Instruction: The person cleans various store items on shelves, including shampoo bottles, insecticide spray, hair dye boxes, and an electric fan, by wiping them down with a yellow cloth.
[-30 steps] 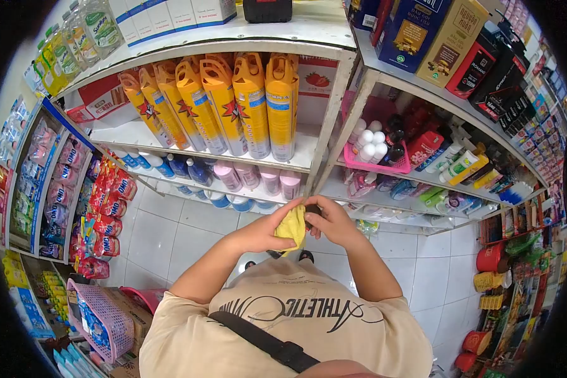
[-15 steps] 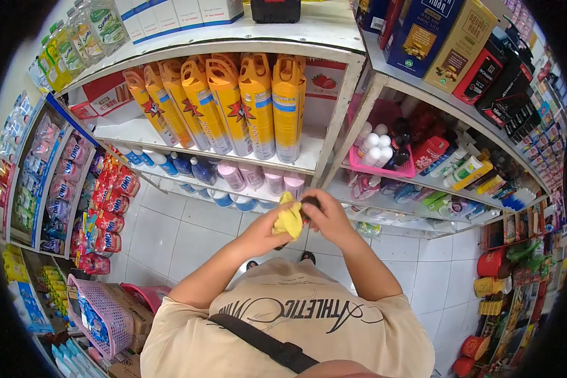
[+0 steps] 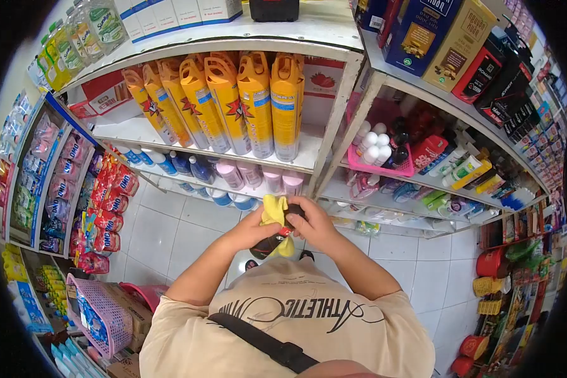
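"Where is the dark, rounded bottle with a red patch [image 3: 266, 246]?"

"Between the person's two bare hands, tilted, in front of the beige printed T-shirt [image 3: 372, 353] and above the white tiled floor [image 3: 189, 214]."

"And the left hand [image 3: 252, 232]?"

"Its grip is clamped on a soft, crumpled yellow cloth [image 3: 273, 211], pressed against the bottle. One fold stands up above the thumb; another part hangs out on the bottle's near side."

"What about the right hand [image 3: 315, 222]?"

"That grip is closed around the bottle's dark upper end, thumb toward the red patch. I can't tell how the hidden fingers lie."

"What is around them?"

"Just beyond the hands, pale pink cylindrical containers [image 3: 292, 184] stand on a low level of the white shelf unit [image 3: 321, 38]. Above those is a row of tall yellow spray cans [image 3: 288, 107]. To the right, a bright pink plastic basket [image 3: 373, 166] holds small bottles with rounded white tops [image 3: 372, 153]."
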The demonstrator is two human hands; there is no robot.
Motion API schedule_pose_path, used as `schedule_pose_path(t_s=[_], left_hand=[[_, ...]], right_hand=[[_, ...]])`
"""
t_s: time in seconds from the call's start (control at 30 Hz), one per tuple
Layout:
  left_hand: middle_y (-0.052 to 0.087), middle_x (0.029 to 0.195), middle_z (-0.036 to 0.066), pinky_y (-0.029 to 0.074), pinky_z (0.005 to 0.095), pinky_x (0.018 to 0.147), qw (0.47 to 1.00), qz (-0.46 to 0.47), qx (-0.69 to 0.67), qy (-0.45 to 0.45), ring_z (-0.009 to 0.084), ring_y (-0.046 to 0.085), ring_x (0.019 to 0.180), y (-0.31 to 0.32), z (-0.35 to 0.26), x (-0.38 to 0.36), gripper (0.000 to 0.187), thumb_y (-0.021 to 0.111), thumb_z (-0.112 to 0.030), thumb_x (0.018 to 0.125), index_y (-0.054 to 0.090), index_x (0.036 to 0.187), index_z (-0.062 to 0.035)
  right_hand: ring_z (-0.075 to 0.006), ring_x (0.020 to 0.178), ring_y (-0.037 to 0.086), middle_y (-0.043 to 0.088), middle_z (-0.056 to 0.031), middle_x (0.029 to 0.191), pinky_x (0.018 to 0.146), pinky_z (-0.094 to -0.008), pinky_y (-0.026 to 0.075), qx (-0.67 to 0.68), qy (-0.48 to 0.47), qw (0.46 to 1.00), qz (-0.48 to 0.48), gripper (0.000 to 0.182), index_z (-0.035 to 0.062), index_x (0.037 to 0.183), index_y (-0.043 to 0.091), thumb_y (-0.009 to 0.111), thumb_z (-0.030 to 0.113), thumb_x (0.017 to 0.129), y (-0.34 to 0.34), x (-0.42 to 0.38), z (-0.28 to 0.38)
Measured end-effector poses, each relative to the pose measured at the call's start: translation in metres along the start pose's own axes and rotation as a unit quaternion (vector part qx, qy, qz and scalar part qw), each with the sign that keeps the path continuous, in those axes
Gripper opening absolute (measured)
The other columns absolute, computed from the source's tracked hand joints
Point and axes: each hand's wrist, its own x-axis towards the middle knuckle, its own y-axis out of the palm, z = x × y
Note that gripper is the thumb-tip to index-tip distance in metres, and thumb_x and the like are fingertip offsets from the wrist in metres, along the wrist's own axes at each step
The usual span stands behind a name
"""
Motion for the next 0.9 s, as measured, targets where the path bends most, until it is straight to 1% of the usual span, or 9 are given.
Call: schedule_pose_path(t_s=[0.13, 0.23, 0.37, 0.5, 0.63, 0.67, 0.73, 0.83, 0.9], left_hand=[[0.048, 0.121, 0.012, 0.041, 0.0317, 0.090, 0.956, 0.122, -0.256, -0.079, 0.0191, 0.052, 0.105, -0.011, -0.006, -0.012, 0.072, 0.069, -0.025, 0.073, 0.032, 0.130, 0.0013], [0.047, 0.122, 0.012, 0.040, 0.0323, 0.091, 0.939, 0.209, -0.264, -0.075, 0.0194, 0.053, 0.104, -0.012, -0.003, -0.011, 0.074, 0.070, -0.023, 0.071, 0.032, 0.129, 0.0019], [0.053, 0.113, 0.010, 0.040, 0.0328, 0.091, 0.989, 0.108, 0.097, 0.016, 0.0189, 0.053, 0.102, -0.005, -0.031, -0.003, 0.074, 0.068, -0.024, 0.073, 0.029, 0.132, -0.0019], [0.057, 0.105, 0.014, 0.044, 0.0321, 0.083, 0.907, -0.001, 0.421, 0.023, 0.0253, 0.058, 0.094, 0.028, -0.061, -0.002, 0.081, 0.072, -0.018, 0.065, 0.029, 0.133, -0.0038], [0.056, 0.106, 0.014, 0.044, 0.0315, 0.081, 0.881, -0.043, 0.470, 0.031, 0.0238, 0.057, 0.095, 0.038, -0.051, -0.002, 0.079, 0.070, -0.015, 0.066, 0.030, 0.133, -0.0051], [0.054, 0.108, 0.012, 0.043, 0.0319, 0.083, 0.928, -0.042, 0.366, 0.059, 0.0225, 0.055, 0.097, 0.037, -0.042, -0.001, 0.076, 0.069, -0.013, 0.067, 0.031, 0.132, -0.0056], [0.051, 0.111, 0.009, 0.042, 0.0326, 0.085, 0.983, -0.038, 0.140, 0.108, 0.0201, 0.053, 0.101, 0.034, -0.022, 0.002, 0.071, 0.067, -0.010, 0.069, 0.032, 0.131, -0.0067], [0.052, 0.108, 0.004, 0.040, 0.0311, 0.088, 0.951, -0.192, 0.038, 0.239, 0.0145, 0.049, 0.098, 0.031, -0.020, 0.010, 0.058, 0.064, -0.002, 0.073, 0.039, 0.124, -0.0043], [0.052, 0.105, 0.006, 0.044, 0.0301, 0.084, 0.935, -0.255, -0.147, 0.195, 0.0156, 0.053, 0.095, 0.031, -0.028, 0.013, 0.044, 0.059, 0.001, 0.077, 0.040, 0.117, -0.0032]], right_hand=[[-0.0285, 0.100, 0.050, 0.049, -0.0149, 0.109, 0.086, -0.0331, 0.040, 0.007, -0.163, 0.986, 0.021, 0.038, 0.0007, 0.112, 0.046, 0.059, 0.015, 0.080, -0.016, 0.000, 0.011], [-0.0288, 0.102, 0.050, 0.048, -0.0151, 0.111, 0.087, -0.0332, 0.039, -0.054, -0.238, 0.969, 0.041, 0.040, 0.0008, 0.114, 0.045, 0.060, 0.016, 0.080, -0.024, 0.003, 0.017], [-0.0299, 0.100, 0.050, 0.049, -0.0155, 0.109, 0.086, -0.0344, 0.040, -0.117, -0.161, 0.979, 0.046, 0.043, 0.0001, 0.112, 0.046, 0.063, 0.018, 0.077, -0.022, -0.002, 0.020], [-0.0287, 0.088, 0.053, 0.051, -0.0136, 0.098, 0.076, -0.0337, 0.043, -0.102, -0.045, 0.993, -0.026, 0.044, -0.0004, 0.109, 0.047, 0.067, 0.017, 0.074, 0.006, -0.004, -0.012], [-0.0222, 0.081, 0.054, 0.051, -0.0117, 0.092, 0.067, -0.0313, 0.044, 0.057, 0.026, 0.993, -0.099, 0.050, 0.0004, 0.113, 0.043, 0.068, 0.015, 0.073, 0.021, -0.011, -0.030], [-0.0205, 0.081, 0.054, 0.051, -0.0114, 0.091, 0.066, -0.0305, 0.044, 0.120, 0.056, 0.984, -0.116, 0.051, 0.0007, 0.115, 0.041, 0.067, 0.015, 0.073, 0.022, -0.013, -0.027], [-0.0154, 0.077, 0.053, 0.046, -0.0119, 0.106, 0.060, -0.0264, 0.044, 0.172, -0.048, 0.977, -0.113, 0.054, 0.0034, 0.121, 0.034, 0.063, 0.009, 0.075, 0.024, -0.017, -0.031], [-0.0153, 0.074, 0.054, 0.043, -0.0130, 0.116, 0.061, -0.0265, 0.045, 0.047, -0.221, 0.958, -0.176, 0.058, 0.0038, 0.124, 0.031, 0.063, 0.009, 0.076, 0.023, -0.009, -0.030], [-0.0174, 0.076, 0.054, 0.043, -0.0140, 0.117, 0.065, -0.0287, 0.046, -0.029, -0.245, 0.953, -0.176, 0.060, 0.0025, 0.125, 0.031, 0.064, 0.011, 0.076, 0.025, -0.006, -0.027]])
